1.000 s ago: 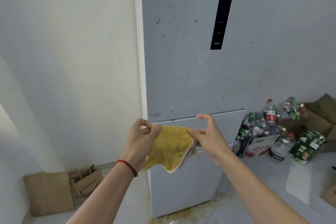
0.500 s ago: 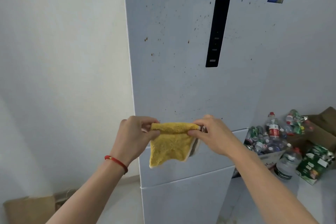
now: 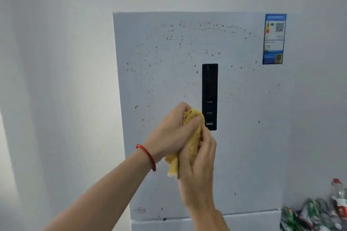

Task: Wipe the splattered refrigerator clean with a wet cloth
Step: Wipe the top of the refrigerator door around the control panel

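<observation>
A tall pale grey refrigerator (image 3: 244, 137) fills the middle of the head view. Small brown splatter specks (image 3: 169, 37) dot its upper door, thickest near the top. A yellow cloth (image 3: 194, 137) is bunched between both hands in front of the door, just left of the black control panel (image 3: 210, 88). My left hand (image 3: 170, 133), with a red wrist cord, grips the cloth's upper part. My right hand (image 3: 197, 161) grips its lower part, and a corner hangs below. I cannot tell whether the cloth touches the door.
A blue energy label (image 3: 274, 39) is stuck at the door's top right. A pile of empty bottles and cans (image 3: 317, 212) lies at the lower right. White wall (image 3: 56, 80) runs along the refrigerator's left side. A seam to the lower door (image 3: 253, 214) crosses below.
The cloth was held spread out between both hands; now it is bunched up between them. The view has risen up the door, and the hands sit higher, beside the black panel.
</observation>
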`<state>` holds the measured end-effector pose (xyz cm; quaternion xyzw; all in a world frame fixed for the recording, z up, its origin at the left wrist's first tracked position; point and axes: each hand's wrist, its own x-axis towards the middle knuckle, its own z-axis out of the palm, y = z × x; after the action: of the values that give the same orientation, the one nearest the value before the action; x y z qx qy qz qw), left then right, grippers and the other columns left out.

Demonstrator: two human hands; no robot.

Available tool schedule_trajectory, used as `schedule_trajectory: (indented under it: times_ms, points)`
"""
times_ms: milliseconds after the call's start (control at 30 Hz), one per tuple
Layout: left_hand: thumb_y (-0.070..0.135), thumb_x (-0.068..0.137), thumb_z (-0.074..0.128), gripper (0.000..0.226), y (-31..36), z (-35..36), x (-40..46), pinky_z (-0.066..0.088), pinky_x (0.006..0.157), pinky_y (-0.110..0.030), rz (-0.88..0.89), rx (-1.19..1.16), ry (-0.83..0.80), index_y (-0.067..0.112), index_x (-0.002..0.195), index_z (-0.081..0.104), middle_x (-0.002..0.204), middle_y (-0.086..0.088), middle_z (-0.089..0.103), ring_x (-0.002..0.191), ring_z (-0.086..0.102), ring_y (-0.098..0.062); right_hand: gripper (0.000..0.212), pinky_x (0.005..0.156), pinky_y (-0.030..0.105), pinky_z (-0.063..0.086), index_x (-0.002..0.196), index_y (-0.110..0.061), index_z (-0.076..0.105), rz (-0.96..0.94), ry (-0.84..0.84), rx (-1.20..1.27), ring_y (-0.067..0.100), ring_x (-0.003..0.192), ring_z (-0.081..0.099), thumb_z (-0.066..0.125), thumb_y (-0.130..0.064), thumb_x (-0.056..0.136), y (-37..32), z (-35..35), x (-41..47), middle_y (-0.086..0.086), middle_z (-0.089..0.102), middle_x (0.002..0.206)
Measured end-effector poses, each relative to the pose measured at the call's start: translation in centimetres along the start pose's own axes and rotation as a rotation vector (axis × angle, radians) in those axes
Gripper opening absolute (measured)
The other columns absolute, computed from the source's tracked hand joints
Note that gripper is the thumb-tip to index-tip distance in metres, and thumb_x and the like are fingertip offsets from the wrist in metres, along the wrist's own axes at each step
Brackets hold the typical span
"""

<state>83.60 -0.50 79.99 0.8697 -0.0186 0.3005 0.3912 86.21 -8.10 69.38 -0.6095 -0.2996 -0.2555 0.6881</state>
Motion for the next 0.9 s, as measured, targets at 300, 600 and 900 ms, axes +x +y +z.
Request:
schedule_trajectory:
  times_ms: [300,600,900]
  points:
    - [0.025,0.091,0.070,0.016,4.7,-8.8,4.9,0.057,0.087,-0.048,0.162,-0.242,0.170,0.015,0.099,0.061,0.091,-0.001,0.068,0.085,0.063,-0.018,0.064,0.127,0.064,0.011,0.163,-0.008,0.026,-0.656,0.156,-0.512,0.030,0.160,0.015,0.052,-0.030,0.109,-1.9,4.7,14.0,0.009,0.024,0.171]
    - [0.018,0.090,0.064,0.017,-0.9,-18.1,4.9,0.045,0.073,-0.023,0.062,0.050,0.654,0.024,0.104,0.059,0.108,0.011,0.065,0.099,0.061,-0.007,0.065,0.125,0.064,0.010,0.165,-0.032,0.020,-0.973,-0.276,-1.084,0.028,0.162,0.003,0.032,-0.059,0.108,-2.7,11.6,21.1,-0.002,0.009,0.175]
    - [0.022,0.098,0.051,0.024,-0.7,-21.3,9.1,0.042,0.076,-0.020,0.066,-0.115,0.596,0.027,0.118,0.063,0.120,0.009,0.064,0.104,0.057,0.003,0.080,0.124,0.066,0.000,0.167,-0.036,0.009,-0.988,-0.141,-1.190,0.027,0.162,-0.002,0.029,-0.073,0.099,-8.2,15.4,26.4,0.001,-0.001,0.176]
